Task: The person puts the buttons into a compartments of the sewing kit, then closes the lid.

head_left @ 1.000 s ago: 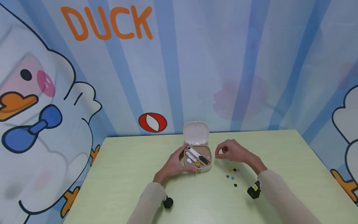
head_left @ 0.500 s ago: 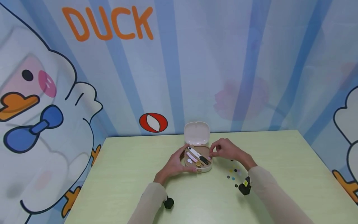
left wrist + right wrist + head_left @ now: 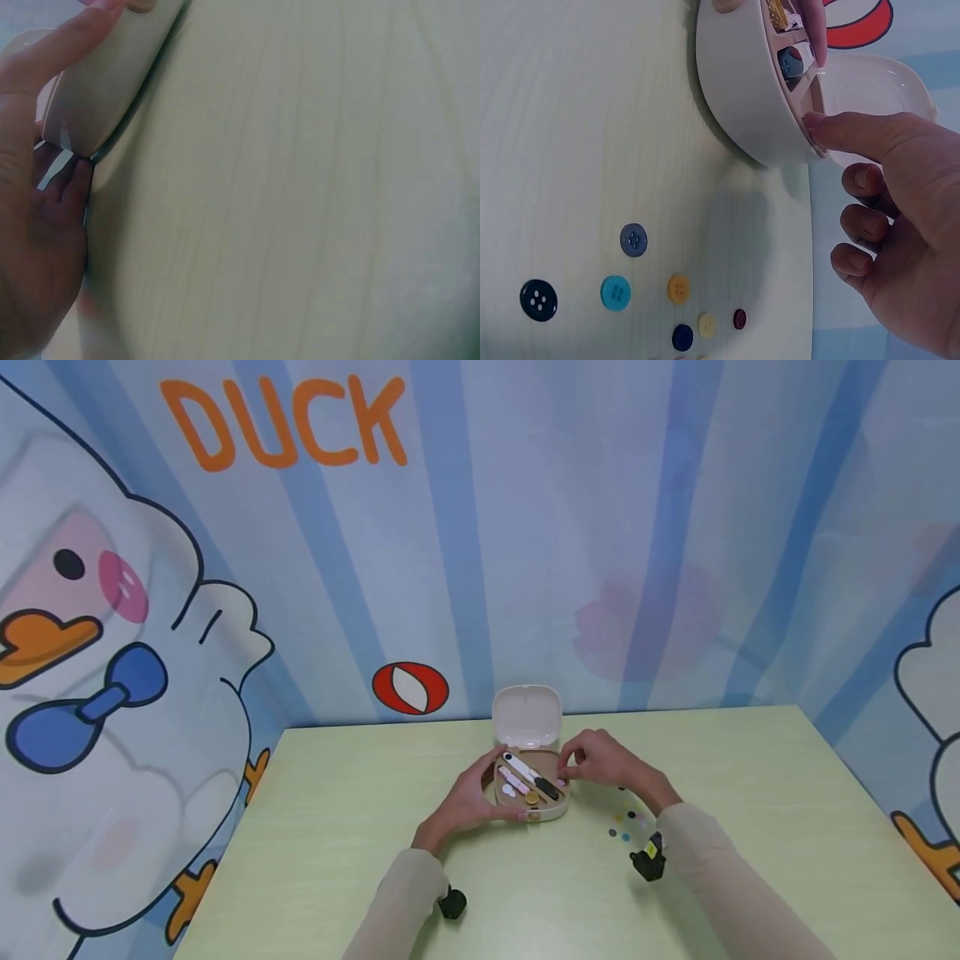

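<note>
Dipping into box point(image 3: 735, 86), formerly beside it: right grip point(image 3: 600, 757), hold unclear; left grip point(image 3: 469, 797) clasping box.

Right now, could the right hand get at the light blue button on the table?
Probably yes. The light blue button lies uncovered on the table among other loose buttons, and nothing seems to block it. The right hand would just have to leave the box first.
</note>
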The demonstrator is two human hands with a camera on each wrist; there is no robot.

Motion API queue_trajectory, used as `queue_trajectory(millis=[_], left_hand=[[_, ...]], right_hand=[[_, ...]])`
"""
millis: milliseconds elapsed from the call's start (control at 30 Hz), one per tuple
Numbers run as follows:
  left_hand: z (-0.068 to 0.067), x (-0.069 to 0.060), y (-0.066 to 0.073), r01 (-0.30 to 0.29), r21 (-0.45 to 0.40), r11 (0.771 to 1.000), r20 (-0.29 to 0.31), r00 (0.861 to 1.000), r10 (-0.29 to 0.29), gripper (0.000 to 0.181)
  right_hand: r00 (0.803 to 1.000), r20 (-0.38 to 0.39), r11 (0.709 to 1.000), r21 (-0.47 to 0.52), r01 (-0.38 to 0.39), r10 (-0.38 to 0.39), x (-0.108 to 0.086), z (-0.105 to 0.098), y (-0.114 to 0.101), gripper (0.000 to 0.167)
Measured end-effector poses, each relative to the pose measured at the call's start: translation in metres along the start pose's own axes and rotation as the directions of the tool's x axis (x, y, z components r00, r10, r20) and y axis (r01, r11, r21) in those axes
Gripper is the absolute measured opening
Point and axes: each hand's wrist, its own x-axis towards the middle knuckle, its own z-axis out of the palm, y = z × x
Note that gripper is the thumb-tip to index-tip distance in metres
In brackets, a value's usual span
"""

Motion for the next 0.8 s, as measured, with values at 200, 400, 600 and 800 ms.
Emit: queue_trajectory(millis=[200, 400, 600, 800], left_hand=[[0.0, 0.0, 0.001, -0.006, -0.004, 1.0, -0.001, 1.0, 0.006, 0.118], [0.0, 0.001, 0.001, -0.007, -0.003, 1.0, 0.003, 1.0, 0.007, 0.118], [-0.001, 0.0, 0.0, -0.025, -0.016, 1.0, 0.007, 1.0, 0.025, 0.118], [-0.001, -0.001, 0.0, -0.037, -0.015, 0.999, 0.007, 0.999, 0.037, 0.117]], right_hand=[[1.0, 0.012, 1.0, -0.018, -0.008, 0.008, 0.0, 0.001, 0.0, 0.005], [0.999, -0.013, 0.999, -0.034, 0.033, -0.034, -0.008, -0.001, 0.0, 0.006], [0.998, -0.039, 0.997, -0.053, 0.048, -0.05, -0.02, -0.006, -0.004, 0.015], [0.996, -0.058, 0.996, -0.071, 0.061, -0.065, -0.035, -0.013, 0.0, 0.025]])
